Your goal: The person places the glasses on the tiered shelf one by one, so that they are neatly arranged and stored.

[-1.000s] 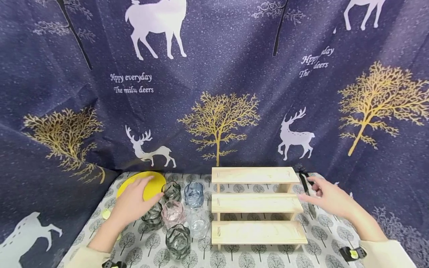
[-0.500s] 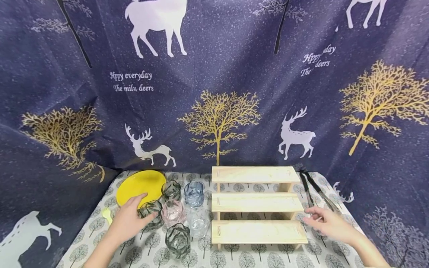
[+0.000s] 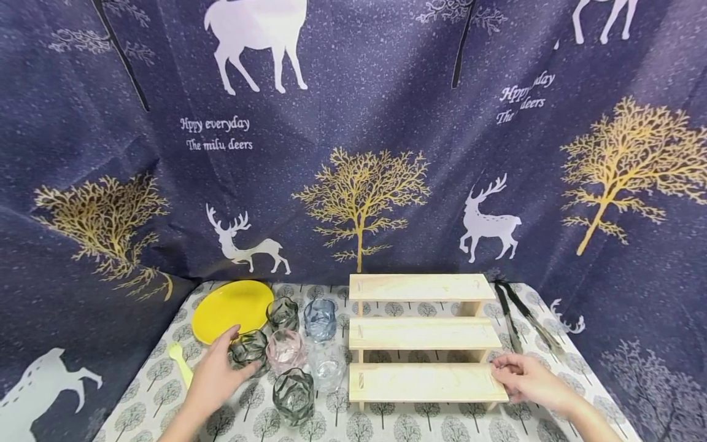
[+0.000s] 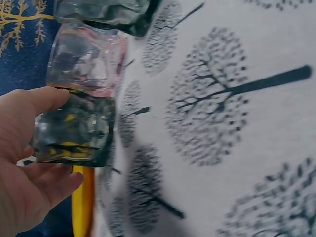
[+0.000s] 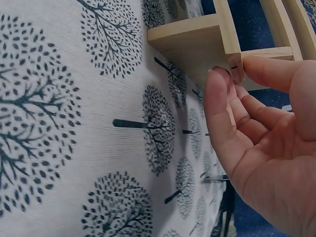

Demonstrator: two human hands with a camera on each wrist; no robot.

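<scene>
My left hand (image 3: pixel 217 372) curls around a dark smoky glass cup (image 3: pixel 250 352), thumb on one side and fingers on the other. Close up in the left wrist view, the thumb tip lies against that faceted dark cup (image 4: pixel 76 131). At the right end of a three-step wooden shelf (image 3: pixel 425 382), my right hand (image 3: pixel 530 379) pinches the lowest board. The right wrist view has the thumb at the board's end (image 5: pixel 236 66) and the other fingers bent beneath it. A pink glass cup (image 3: pixel 285 351) stands right beside the dark one.
More cups stand nearby: dark ones (image 3: pixel 293 396), a blue one (image 3: pixel 320 320) and a clear one (image 3: pixel 327 367). A yellow plate (image 3: pixel 234 310) lies behind my left hand, a pale green fork (image 3: pixel 179 362) to its left. Black-handled tongs (image 3: pixel 525 313) lie right of the shelf.
My left hand has come down from over the yellow plate to the dark cup. My right hand has moved from near the tongs to the shelf's lowest board.
</scene>
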